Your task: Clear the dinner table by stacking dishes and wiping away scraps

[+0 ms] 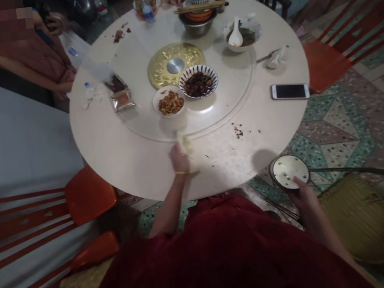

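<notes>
Within right fingers (299, 182), round green-specked bowl (286, 170).

The tabletop (99, 132) is smooth, pale and softly shiny, under a glossy, see-through turntable (132, 60). The gold disc (159, 75) has a metallic sheen. The hand-held bowl (286, 170) looks like smooth glazed ceramic; the pale wipe (185, 144) is too blurred to tell cloth from paper. The chopsticks (198, 7) look wooden, the packet (122, 100) shiny clear plastic, the red shirt (227, 256) matt cloth.

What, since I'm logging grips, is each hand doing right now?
Left hand: closed on a pale wad, too blurred to tell if cloth or paper.
Right hand: holding a bowl, thumb over its rim.
</notes>
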Available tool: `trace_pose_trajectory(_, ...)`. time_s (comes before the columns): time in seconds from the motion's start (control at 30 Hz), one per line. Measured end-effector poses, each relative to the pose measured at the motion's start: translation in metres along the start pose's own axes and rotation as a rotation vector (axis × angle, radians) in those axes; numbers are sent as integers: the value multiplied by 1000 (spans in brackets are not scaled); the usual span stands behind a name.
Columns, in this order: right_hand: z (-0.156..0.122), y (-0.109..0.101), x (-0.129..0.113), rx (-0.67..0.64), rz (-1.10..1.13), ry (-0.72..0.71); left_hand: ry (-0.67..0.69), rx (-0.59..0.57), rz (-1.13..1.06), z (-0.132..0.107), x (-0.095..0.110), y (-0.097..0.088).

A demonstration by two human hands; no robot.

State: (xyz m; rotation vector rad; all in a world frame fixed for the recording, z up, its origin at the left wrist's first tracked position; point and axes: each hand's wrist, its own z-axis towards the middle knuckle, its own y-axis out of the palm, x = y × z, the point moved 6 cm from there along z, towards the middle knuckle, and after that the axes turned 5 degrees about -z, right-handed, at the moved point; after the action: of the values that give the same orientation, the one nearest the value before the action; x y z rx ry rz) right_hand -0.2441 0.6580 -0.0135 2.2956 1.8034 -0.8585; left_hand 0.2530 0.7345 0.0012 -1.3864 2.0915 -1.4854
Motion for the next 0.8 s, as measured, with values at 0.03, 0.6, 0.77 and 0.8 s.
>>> trace_pose_trajectory(0.03, 3, -3, 0, 18, -1, 9, -98, 62, 50, 3, -19, -12)
trace_pose_trajectory(0.6, 114, -24, -76, -196, -199, 100, 274, 3, -39, 25, 188, 99)
trace_pose_trajectory(0.77, 139, -30, -91, -204, -199, 96, -7, 192, 44, 122, 165, 43)
trace_pose_trajectory(0.8, 141, -31, -91, -193, -200, 97, -55, 194, 50, 137, 164, 44)
